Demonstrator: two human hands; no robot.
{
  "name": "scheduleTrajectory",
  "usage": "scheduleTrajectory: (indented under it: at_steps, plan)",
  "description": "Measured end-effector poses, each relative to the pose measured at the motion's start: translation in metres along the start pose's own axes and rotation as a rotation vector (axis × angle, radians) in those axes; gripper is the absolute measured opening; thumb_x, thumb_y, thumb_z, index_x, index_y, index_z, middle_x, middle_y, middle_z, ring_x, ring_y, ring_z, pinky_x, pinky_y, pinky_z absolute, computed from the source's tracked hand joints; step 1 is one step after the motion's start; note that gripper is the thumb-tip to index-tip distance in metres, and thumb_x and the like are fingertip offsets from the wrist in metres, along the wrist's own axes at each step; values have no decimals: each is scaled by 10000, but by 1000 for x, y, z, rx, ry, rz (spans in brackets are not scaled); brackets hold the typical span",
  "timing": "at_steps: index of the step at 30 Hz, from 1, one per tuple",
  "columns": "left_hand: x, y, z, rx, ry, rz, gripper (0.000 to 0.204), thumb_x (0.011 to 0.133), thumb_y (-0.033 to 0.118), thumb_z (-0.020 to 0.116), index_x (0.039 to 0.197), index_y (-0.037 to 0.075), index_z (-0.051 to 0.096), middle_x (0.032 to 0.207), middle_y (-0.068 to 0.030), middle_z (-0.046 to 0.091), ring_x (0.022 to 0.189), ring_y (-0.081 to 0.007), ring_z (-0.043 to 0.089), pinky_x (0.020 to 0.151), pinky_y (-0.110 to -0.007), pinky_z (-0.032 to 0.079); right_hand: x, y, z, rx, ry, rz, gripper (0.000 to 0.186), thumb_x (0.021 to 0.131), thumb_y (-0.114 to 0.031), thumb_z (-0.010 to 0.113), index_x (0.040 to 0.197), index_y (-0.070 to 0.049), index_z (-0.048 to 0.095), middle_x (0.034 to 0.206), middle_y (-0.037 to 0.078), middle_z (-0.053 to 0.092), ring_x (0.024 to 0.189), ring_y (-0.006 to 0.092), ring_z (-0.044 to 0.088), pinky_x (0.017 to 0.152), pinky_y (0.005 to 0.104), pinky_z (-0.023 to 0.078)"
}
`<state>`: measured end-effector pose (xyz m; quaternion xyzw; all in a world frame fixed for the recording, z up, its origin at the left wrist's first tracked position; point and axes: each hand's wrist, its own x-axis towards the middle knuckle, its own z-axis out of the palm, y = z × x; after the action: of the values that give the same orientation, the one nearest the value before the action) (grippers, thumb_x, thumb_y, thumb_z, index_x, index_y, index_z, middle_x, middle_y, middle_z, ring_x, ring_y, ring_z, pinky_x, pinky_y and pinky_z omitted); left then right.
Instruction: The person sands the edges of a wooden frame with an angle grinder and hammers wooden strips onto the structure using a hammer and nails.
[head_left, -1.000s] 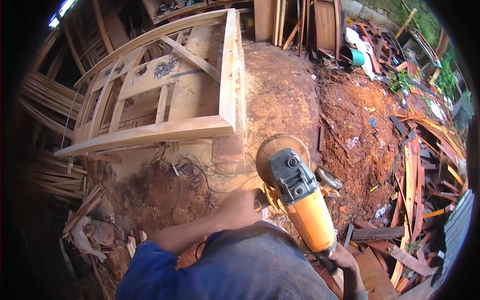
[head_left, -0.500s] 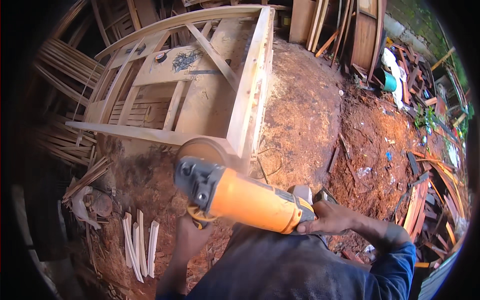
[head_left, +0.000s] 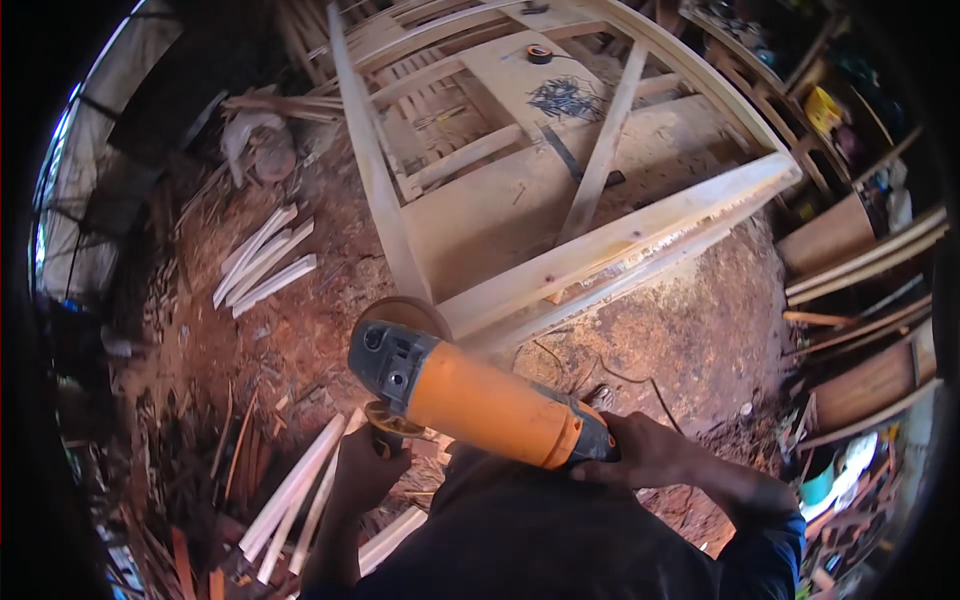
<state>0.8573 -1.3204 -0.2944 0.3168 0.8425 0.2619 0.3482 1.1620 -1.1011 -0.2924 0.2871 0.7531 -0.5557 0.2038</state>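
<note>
An orange and black angle grinder (head_left: 490, 405) lies slantwise before my body, head toward upper left. Its round brown sanding disc (head_left: 405, 312) is at the near corner of a large pale timber frame (head_left: 620, 240); I cannot tell whether they touch. My right hand (head_left: 640, 455) is wrapped round the grinder's rear end. Below the tool's head, my left hand (head_left: 362, 478) is closed on the side handle, which is mostly hidden by the fingers. A diagonal brace (head_left: 607, 150) crosses the frame.
On a board inside the frame rest a tape measure (head_left: 539, 54) and a heap of nails (head_left: 566, 98). Pale wood strips (head_left: 265, 258) lie on the dirt floor at left, more (head_left: 300, 490) near my left arm. A dark cord (head_left: 655, 390) trails past my right hand. Planks (head_left: 870, 255) lean at right.
My view has turned left, so the timber frame sits further right and tilted clockwise. Both hands keep their hold on the angle grinder, whose disc stays by the frame's corner.
</note>
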Motion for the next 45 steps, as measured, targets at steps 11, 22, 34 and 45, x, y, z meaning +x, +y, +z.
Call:
scheduleTrajectory:
  at_steps: [11, 22, 34, 45]
  plan:
    - [-70, 45, 82, -85, 136, -255, 341, 762, 187, 733, 1019, -22, 654, 750, -117, 676, 677, -196, 665, 656, -373, 521, -15, 19, -90, -250, -231, -29, 777, 852, -554, 712, 1336, 24, 525, 963, 257, 715, 940, 399, 708, 852, 462, 545]
    - [1, 86, 86, -140, 182, -251, 342, 785, 230, 733, 973, -36, 630, 778, -181, 674, 716, -288, 693, 676, -415, 531, 29, -22, -201, -287, -293, 45, 670, 880, -531, 705, 1270, 3, 594, 942, 210, 712, 856, 324, 700, 823, 428, 523]
    - [279, 126, -1, 30, 326, -201, 349, 797, 244, 776, 972, -31, 651, 696, -93, 661, 556, -142, 643, 523, -318, 540, 258, -56, -361, -249, -128, -340, 733, 909, -621, 613, 1179, 61, 613, 844, 77, 655, 710, 134, 612, 652, 293, 510]
    - [254, 122, 33, 220, 486, -211, 321, 829, 195, 660, 1056, -26, 615, 915, -258, 701, 923, -437, 684, 853, -494, 558, 263, -52, -370, -274, -205, -141, 568, 938, -533, 621, 1097, 12, 659, 724, 28, 634, 590, 100, 582, 564, 279, 469]
